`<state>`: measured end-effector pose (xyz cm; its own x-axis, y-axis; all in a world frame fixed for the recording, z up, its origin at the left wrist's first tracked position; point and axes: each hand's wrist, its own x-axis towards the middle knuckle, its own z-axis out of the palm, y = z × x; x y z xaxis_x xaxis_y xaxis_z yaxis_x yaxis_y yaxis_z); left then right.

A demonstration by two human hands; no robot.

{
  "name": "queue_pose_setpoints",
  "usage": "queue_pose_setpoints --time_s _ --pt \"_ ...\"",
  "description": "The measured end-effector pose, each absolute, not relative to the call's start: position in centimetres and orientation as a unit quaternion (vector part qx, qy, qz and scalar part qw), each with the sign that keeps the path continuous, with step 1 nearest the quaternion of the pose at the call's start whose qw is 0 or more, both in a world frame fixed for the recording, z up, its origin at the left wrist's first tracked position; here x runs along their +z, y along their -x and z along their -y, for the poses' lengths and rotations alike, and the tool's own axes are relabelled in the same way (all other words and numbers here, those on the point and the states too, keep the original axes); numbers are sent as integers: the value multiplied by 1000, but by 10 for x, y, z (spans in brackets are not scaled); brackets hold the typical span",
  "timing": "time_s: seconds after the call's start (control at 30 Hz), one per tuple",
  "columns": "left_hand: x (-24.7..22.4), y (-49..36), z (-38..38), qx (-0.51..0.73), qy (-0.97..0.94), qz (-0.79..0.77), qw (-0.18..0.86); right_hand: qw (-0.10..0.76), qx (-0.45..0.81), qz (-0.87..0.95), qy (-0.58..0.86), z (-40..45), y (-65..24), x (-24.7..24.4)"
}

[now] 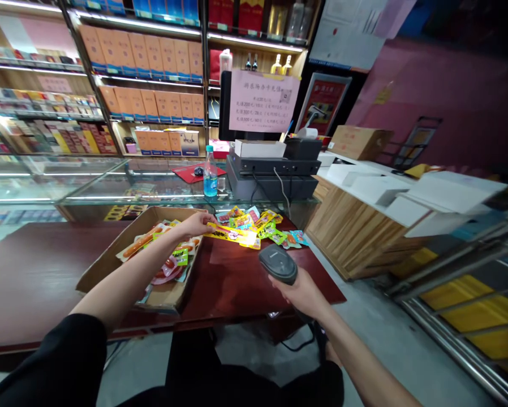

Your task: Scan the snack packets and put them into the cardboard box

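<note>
My left hand (pixel 197 224) pinches one end of a long yellow snack packet (pixel 232 233), held out over the dark red table. A bright patch of light falls on the packet's right end. In my right hand (pixel 301 293) is a dark grey barcode scanner (pixel 278 263), its head pointing toward the packet. Several small colourful snack packets (pixel 271 226) lie in a pile just beyond the yellow one. Under my left forearm stands an open cardboard box (pixel 167 298) with sausage-like snacks (pixel 143 243) and other packets inside, partly hidden by the arm.
Behind the packets, a glass counter (pixel 160 183) carries a bottle of blue drink (pixel 210 175) and a monitor (pixel 225 107) with a paper notice. The scanner's cable (pixel 300 343) hangs below the table edge. A wooden cabinet (pixel 356 226) with white boxes stands at right.
</note>
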<state>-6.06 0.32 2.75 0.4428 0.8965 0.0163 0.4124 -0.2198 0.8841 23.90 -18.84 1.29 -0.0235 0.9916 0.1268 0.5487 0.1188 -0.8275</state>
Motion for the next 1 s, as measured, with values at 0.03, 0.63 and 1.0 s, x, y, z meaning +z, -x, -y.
queue_pose_setpoints --time_s 0.03,0.63,1.0 --pt "29 64 -1 274 -730 -453 433 371 302 652 588 188 -236 13" --pt "20 108 1 270 -716 -494 412 363 321 673 559 177 -220 8" --pt "20 104 1 259 -714 -495 423 377 307 683 545 181 -222 10"
